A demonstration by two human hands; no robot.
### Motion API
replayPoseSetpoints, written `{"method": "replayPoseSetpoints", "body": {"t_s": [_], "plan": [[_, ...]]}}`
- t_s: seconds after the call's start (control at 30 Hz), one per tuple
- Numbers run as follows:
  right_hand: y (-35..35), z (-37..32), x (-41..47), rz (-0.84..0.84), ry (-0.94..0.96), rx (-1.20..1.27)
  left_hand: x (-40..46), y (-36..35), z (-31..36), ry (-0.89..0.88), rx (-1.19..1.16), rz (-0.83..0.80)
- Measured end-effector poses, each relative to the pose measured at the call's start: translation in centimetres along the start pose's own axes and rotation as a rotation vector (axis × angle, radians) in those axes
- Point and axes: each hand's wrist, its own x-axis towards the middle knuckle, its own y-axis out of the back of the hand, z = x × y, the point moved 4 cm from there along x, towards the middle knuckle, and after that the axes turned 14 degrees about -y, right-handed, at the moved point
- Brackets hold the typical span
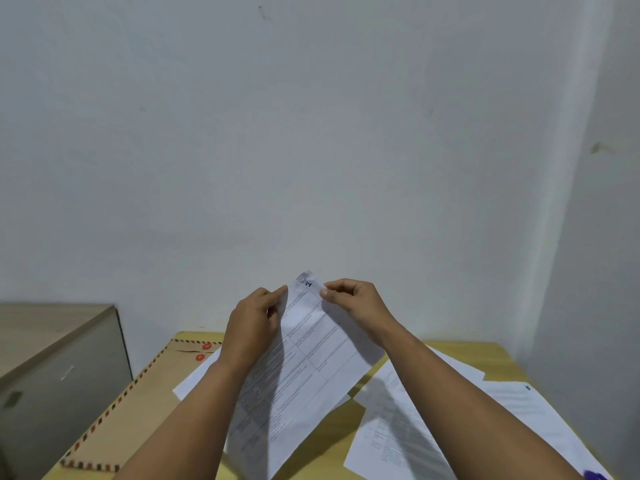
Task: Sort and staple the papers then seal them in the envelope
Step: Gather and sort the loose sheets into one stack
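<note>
A printed white sheet (304, 368) with a table on it is held up above the yellow table (498, 355), tilted with one corner pointing up. My left hand (254, 320) pinches its left edge near that top corner, and my right hand (353, 303) pinches the right edge just across from it. A dark handwritten number sits at the raised corner. A brown envelope (149, 393) with a red-and-dark striped border and two red string buttons lies flat at the table's left. More printed sheets (408, 424) lie loose on the table to the right; one (530, 407) carries a blue number.
A grey cabinet (59, 372) stands left of the table, close to the envelope. A plain white wall rises directly behind the table. A purple object (594, 475) shows at the bottom right corner, mostly cut off. Another white sheet (197, 375) lies partly under my left forearm.
</note>
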Motion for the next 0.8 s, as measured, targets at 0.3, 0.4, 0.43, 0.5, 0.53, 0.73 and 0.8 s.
{"method": "replayPoseSetpoints", "body": {"t_s": [0.3,0.4,0.43,0.5,0.53,0.73,0.8], "plan": [[-0.2,0.6,0.8,-0.023,-0.018,0.001,0.0,0.0,-0.5,0.018,-0.059,0.014],[-0.1,0.5,1.0,-0.044,-0.032,0.012,0.2,0.0,-0.9,0.063,-0.106,-0.012],[-0.1,0.5,1.0,-0.047,-0.039,0.016,0.4,0.0,-1.0,0.086,-0.135,-0.032],[-0.1,0.3,1.0,-0.052,-0.048,0.018,0.7,-0.1,-1.2,0.131,-0.206,-0.07],[-0.1,0.2,0.9,-0.051,-0.05,0.013,0.8,-0.1,-1.3,0.141,-0.228,-0.085],[-0.2,0.0,0.9,0.001,-0.074,0.031,2.0,-0.1,-1.9,0.201,-0.342,-0.15],[-0.6,0.1,0.9,-0.036,-0.103,0.103,2.8,0.1,-2.4,0.245,-0.4,-0.187]]}}
